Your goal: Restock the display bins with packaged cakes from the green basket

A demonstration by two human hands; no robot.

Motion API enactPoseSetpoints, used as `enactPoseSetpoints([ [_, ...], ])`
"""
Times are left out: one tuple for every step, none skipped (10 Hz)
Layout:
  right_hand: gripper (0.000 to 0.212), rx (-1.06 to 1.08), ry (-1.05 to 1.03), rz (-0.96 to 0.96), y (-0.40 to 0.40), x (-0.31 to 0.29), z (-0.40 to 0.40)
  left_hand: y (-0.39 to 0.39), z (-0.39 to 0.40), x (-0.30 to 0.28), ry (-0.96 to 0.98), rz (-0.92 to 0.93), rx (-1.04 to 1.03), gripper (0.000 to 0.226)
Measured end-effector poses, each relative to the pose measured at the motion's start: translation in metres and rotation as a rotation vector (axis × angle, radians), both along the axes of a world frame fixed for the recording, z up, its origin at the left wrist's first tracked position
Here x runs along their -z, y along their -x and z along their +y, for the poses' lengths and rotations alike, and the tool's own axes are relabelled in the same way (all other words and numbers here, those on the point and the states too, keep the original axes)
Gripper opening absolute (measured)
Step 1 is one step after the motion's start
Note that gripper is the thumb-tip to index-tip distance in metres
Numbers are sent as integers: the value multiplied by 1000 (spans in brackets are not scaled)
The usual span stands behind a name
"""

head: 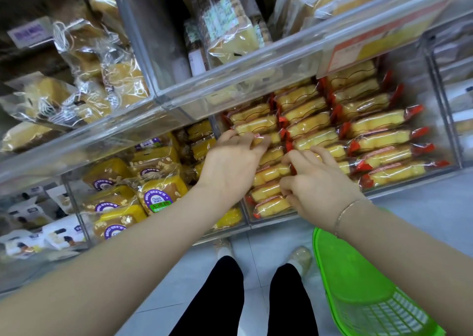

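In the clear bin [419,120], your left hand [231,164] and right hand [316,182] are each pinching packaged cakes [271,173] — keep them flush.

Both forearms are bare; no sleeves are visible. The right wrist carries a thin chain bracelet [349,211], just behind the right hand [317,183]. The left hand [231,165] wears no jewellery. Below the bracelet, both legs are clad in black trousers [225,297]. Light-coloured shoes [300,259] cover the feet.
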State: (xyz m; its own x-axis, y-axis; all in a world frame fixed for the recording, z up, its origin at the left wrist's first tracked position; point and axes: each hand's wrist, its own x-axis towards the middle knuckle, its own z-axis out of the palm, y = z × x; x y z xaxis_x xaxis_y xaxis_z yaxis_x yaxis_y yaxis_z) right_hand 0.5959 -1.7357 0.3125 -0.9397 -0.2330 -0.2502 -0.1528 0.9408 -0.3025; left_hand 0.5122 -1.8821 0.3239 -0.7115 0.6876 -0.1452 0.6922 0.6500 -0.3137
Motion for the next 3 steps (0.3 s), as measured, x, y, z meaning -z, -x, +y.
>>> enactPoseSetpoints([
  [12,34,-11,-22,-7,-3,-8,0,8,2,39,-20,-88,56],
  [16,57,6,-37,-10,-7,-8,-4,15,0,34,-5,-83,58],
  [22,254,240,-87,-12,-21,4,-4,8,-12,-17,-184,-175,59],
])
